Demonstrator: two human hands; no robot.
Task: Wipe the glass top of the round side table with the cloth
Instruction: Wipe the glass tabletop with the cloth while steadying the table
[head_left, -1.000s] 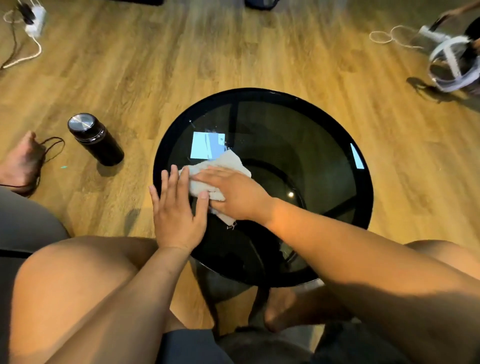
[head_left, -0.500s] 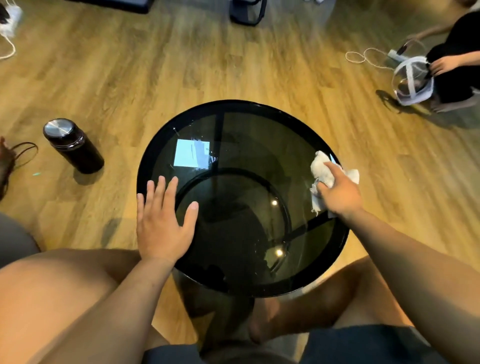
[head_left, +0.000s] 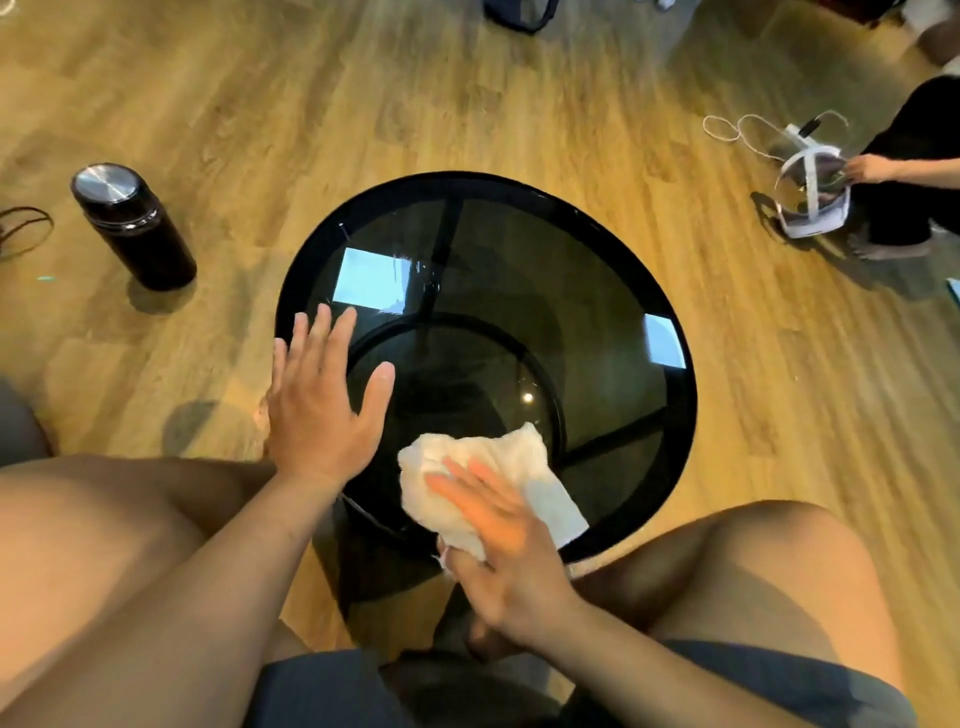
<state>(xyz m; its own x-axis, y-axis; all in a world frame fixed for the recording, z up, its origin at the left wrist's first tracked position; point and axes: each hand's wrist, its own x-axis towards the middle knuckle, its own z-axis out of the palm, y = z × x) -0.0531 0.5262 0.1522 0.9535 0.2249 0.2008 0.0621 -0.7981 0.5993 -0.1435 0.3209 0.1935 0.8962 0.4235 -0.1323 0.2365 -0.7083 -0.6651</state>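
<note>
The round side table (head_left: 613, 244) has a dark smoked-glass top with a black rim and stands between my knees. A crumpled white cloth (head_left: 498, 462) lies on the near edge of the glass. My right hand (head_left: 498, 540) presses flat on the cloth with straight fingers, and its thumb is hidden under the cloth's near end. My left hand (head_left: 324, 405) rests flat on the left rim of the glass, fingers spread, beside the cloth and apart from it.
A black flask with a steel lid (head_left: 132, 226) stands on the wooden floor left of the table. At the right a seated person (head_left: 914, 166) handles a white headset (head_left: 810, 192) with a cable. My bare knees flank the table.
My right hand swept the cloth from the left of the glass to the right rim, then back to the near edge. My left hand stayed flat on the left rim.
</note>
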